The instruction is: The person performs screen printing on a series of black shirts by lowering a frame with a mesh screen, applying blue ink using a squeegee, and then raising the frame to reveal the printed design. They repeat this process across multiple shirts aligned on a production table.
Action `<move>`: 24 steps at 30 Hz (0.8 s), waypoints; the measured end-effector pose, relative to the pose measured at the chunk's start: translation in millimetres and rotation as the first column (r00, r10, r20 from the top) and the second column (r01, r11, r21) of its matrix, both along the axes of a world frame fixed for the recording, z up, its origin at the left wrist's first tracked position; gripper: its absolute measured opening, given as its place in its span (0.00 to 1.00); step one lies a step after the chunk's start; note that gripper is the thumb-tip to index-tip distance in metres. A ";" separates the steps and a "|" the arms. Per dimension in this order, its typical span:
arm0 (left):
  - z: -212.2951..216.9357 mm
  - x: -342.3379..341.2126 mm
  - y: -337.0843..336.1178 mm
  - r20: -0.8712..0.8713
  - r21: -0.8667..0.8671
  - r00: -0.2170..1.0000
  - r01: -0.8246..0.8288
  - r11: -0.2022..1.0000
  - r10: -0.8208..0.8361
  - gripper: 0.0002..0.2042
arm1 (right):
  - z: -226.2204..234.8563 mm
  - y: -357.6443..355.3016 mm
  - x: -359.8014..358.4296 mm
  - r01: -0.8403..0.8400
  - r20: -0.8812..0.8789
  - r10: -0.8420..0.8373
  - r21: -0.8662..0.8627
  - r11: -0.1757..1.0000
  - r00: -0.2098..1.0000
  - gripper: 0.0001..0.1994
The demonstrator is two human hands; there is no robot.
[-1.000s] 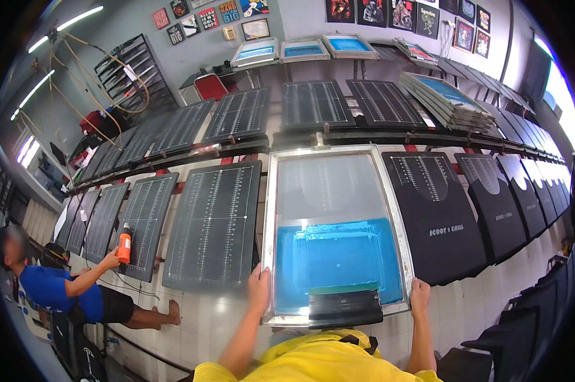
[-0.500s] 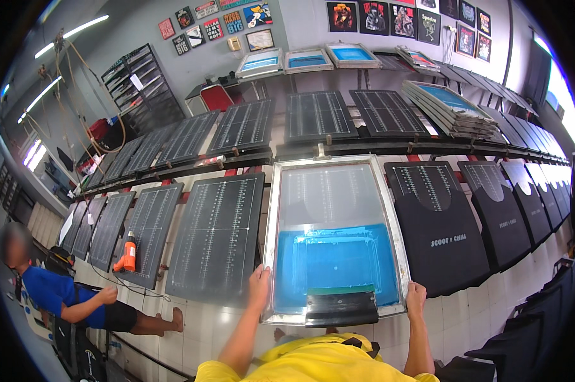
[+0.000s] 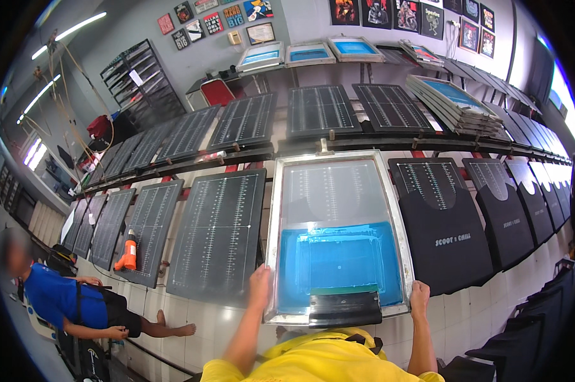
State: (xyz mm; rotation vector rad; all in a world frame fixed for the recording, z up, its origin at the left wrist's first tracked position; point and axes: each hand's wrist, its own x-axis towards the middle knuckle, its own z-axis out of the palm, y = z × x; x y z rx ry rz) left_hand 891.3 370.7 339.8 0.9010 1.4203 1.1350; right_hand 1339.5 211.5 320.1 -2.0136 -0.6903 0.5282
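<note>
A silk-screen frame (image 3: 275,223) with a pale metal rim lies over a printing board directly in front of me. Blue emulsion covers the lower part of its mesh; a board with white ruled marks and a dark curved garment neckline show faintly through the upper part. My left hand (image 3: 260,284) is closed around the left side of the rim, low down. On the opposite side my right hand (image 3: 420,296) grips the rim near its lower corner. A black squeegee (image 3: 345,309) rests inside at the near end, touched by neither hand.
Black shirts with pale print (image 3: 450,245) cover boards to the right. A bare ruled board (image 3: 217,235) and an orange heat gun (image 3: 129,254) are at left. More screens (image 3: 450,105) are stacked on the far row. Someone in a blue shirt (image 3: 64,293) sits at lower left.
Both hands keep their hold on the screen frame, and it stays in place over the board. My view has shifted slightly. The person at left has lowered an arm.
</note>
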 end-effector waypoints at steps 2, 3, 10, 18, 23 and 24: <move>-9.3 -3.7 2.0 0.004 -0.038 1.000 -0.030 0.999 0.030 0.24 | -0.6 0.1 -0.7 -0.005 -0.009 0.006 0.007 1.000 1.000 0.17; -18.5 -4.2 4.7 0.019 -0.025 0.999 -0.026 0.999 0.027 0.22 | -6.5 -1.8 3.2 -0.010 -0.015 0.010 0.014 1.000 1.000 0.17; -22.5 -7.4 7.3 -0.039 0.031 0.999 0.033 0.999 -0.032 0.18 | 7.7 1.3 -3.4 0.021 0.071 -0.013 -0.108 0.994 0.997 0.18; -31.5 -5.5 11.0 -0.079 -0.043 0.996 -0.047 0.998 0.043 0.17 | -22.6 -0.4 -3.4 -0.022 0.214 0.037 -0.072 0.997 0.976 0.15; -25.8 -9.1 11.0 -0.066 -0.057 0.997 -0.049 0.997 0.045 0.19 | -10.4 1.9 -9.6 -0.066 0.181 0.083 -0.099 0.993 0.980 0.17; -25.8 -10.1 11.9 -0.082 -0.064 0.996 -0.022 0.998 0.017 0.19 | -13.7 1.1 -6.7 -0.088 0.188 0.101 -0.077 0.993 0.977 0.16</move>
